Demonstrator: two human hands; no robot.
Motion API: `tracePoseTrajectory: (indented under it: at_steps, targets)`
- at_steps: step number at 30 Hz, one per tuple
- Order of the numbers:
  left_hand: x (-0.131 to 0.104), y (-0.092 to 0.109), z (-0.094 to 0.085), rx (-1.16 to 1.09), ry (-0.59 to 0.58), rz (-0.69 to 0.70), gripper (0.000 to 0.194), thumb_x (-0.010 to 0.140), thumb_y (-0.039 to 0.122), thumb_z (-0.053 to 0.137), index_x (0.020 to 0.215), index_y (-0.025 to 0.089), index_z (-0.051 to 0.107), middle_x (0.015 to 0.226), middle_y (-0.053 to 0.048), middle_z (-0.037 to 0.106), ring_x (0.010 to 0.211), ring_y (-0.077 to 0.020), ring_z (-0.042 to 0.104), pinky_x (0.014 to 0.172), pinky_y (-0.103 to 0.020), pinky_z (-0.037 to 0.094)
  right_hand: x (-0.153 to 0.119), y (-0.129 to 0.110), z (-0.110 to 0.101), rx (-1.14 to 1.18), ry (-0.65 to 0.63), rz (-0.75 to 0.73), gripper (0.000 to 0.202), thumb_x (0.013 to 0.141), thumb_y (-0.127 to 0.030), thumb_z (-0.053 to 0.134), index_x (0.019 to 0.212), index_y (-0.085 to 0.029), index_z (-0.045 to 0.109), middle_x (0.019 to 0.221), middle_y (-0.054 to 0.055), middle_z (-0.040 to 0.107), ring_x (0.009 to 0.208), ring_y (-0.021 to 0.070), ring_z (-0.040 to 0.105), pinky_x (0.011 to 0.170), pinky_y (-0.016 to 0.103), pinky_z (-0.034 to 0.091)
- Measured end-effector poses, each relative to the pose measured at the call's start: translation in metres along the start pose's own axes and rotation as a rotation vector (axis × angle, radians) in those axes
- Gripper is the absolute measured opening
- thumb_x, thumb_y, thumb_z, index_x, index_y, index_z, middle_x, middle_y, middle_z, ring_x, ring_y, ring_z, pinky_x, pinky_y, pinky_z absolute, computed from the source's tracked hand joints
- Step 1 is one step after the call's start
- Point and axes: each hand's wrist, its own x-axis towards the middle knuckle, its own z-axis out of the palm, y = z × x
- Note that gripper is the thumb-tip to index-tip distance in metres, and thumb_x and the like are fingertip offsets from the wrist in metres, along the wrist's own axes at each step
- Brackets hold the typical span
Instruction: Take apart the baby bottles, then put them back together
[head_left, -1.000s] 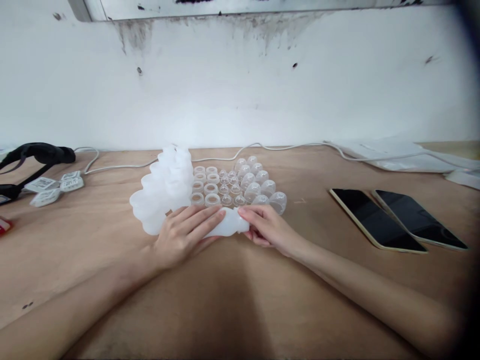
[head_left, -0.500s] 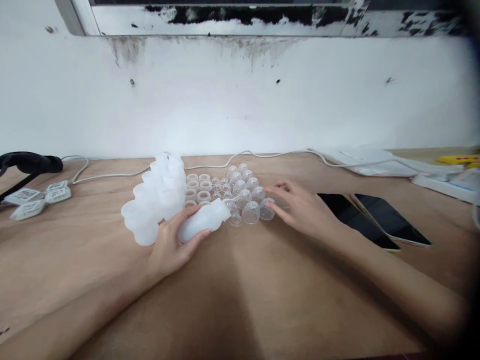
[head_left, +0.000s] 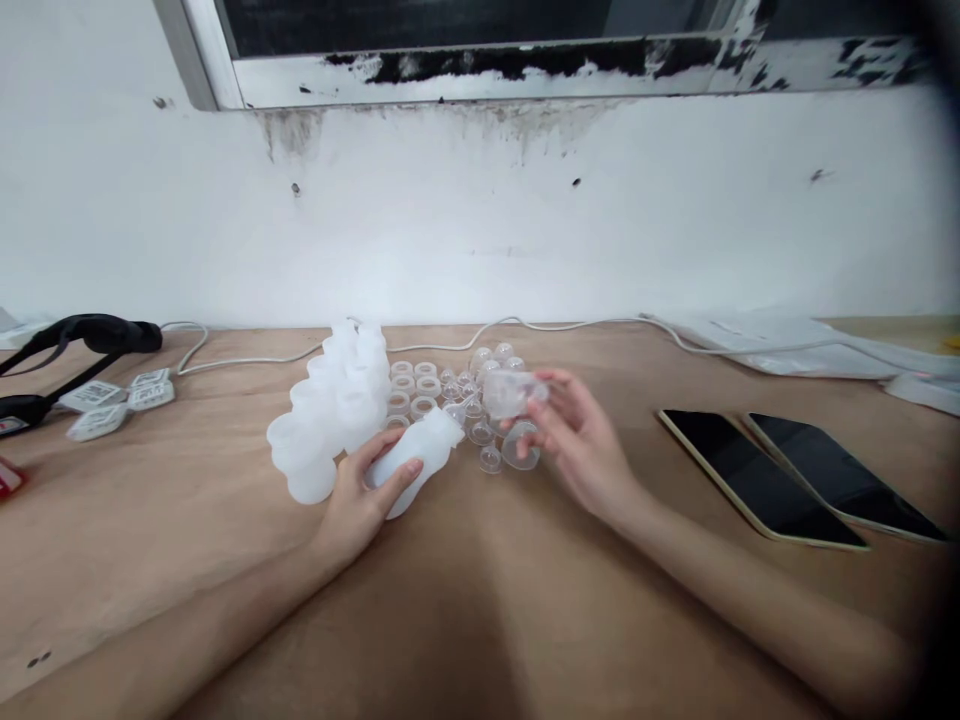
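My left hand (head_left: 358, 492) is wrapped round a frosted white baby bottle (head_left: 417, 458), tilted with its neck to the upper right. At its mouth is a clear teat (head_left: 456, 411). Close to the right, my right hand (head_left: 585, 450) grips a clear dome cap (head_left: 504, 394) between thumb and fingers, held above the others. Another clear cap (head_left: 520, 448) stands on the table under my right fingers. Small clear teats (head_left: 490, 460) lie in a cluster beside white screw rings (head_left: 400, 403). Several frosted bottles (head_left: 309, 470) stand grouped left of the rings.
Two dark-screened phones (head_left: 757, 480) lie on the wooden table (head_left: 480, 620) at right. Black straps (head_left: 97, 335) and white labelled pieces (head_left: 97, 420) sit at left. A white cable (head_left: 450, 347) runs along the wall, near a plastic bag (head_left: 765, 340) at back right.
My right hand has taken hold of a clear cap and lifted it leftward toward the bottle. My left hand keeps its grip on the bottle. The camera view has shifted.
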Motion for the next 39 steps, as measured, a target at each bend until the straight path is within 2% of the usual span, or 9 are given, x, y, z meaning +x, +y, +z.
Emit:
tracePoseTrajectory:
  at_steps: [3, 6, 11, 28, 34, 39]
  targets:
    - [0.000, -0.002, 0.000, -0.002, -0.011, 0.002, 0.039, 0.074, 0.042, 0.051, 0.103, 0.017, 0.053, 0.103, -0.005, 0.057, 0.096, -0.0209, 0.051, 0.083, -0.032, 0.040, -0.009, 0.014, 0.014, 0.128, -0.047, 0.037, 0.030, 0.075, -0.035, 0.052, 0.097, -0.023, 0.035, 0.094, 0.004, 0.047, 0.075, 0.0150, 0.055, 0.050, 0.024, 0.045]
    - [-0.001, -0.002, 0.000, 0.003, -0.023, 0.007, 0.038, 0.074, 0.041, 0.051, 0.103, 0.017, 0.053, 0.103, -0.004, 0.057, 0.097, -0.0200, 0.050, 0.084, -0.031, 0.040, -0.010, 0.020, 0.011, 0.136, -0.005, 0.025, 0.029, 0.074, -0.032, 0.054, 0.096, -0.023, 0.037, 0.095, 0.004, 0.047, 0.078, 0.0150, 0.055, 0.052, 0.024, 0.046]
    - [-0.001, -0.001, 0.001, 0.000, -0.025, 0.009, 0.038, 0.073, 0.041, 0.052, 0.103, 0.018, 0.053, 0.105, -0.002, 0.057, 0.097, -0.0183, 0.050, 0.084, -0.028, 0.040, -0.007, 0.022, 0.004, 0.155, -0.018, 0.041, 0.028, 0.075, -0.030, 0.054, 0.096, -0.024, 0.037, 0.095, 0.003, 0.047, 0.078, 0.0143, 0.055, 0.052, 0.023, 0.045]
    - [0.000, -0.002, 0.000, 0.009, -0.030, 0.014, 0.039, 0.074, 0.042, 0.052, 0.103, 0.016, 0.053, 0.104, -0.004, 0.057, 0.097, -0.0201, 0.050, 0.085, -0.031, 0.040, -0.009, 0.026, 0.007, 0.093, -0.035, 0.054, 0.030, 0.075, -0.033, 0.052, 0.097, -0.023, 0.035, 0.096, 0.004, 0.046, 0.083, 0.0148, 0.054, 0.056, 0.024, 0.047]
    - [0.000, -0.001, 0.000, 0.014, -0.026, 0.012, 0.040, 0.073, 0.042, 0.052, 0.102, 0.015, 0.053, 0.103, -0.005, 0.057, 0.096, -0.0204, 0.051, 0.084, -0.032, 0.040, -0.008, 0.027, 0.007, 0.140, -0.029, 0.073, 0.030, 0.075, -0.032, 0.053, 0.097, -0.023, 0.036, 0.095, 0.004, 0.047, 0.079, 0.0134, 0.054, 0.056, 0.024, 0.046]
    - [-0.001, 0.001, 0.001, 0.059, -0.087, 0.060, 0.039, 0.072, 0.040, 0.054, 0.102, 0.016, 0.055, 0.102, -0.005, 0.058, 0.095, -0.0208, 0.053, 0.083, -0.033, 0.042, -0.009, 0.025, 0.006, 0.039, -0.127, 0.033, 0.032, 0.072, -0.028, 0.057, 0.100, -0.024, 0.043, 0.104, 0.004, 0.045, 0.072, 0.0100, 0.052, 0.057, 0.023, 0.046]
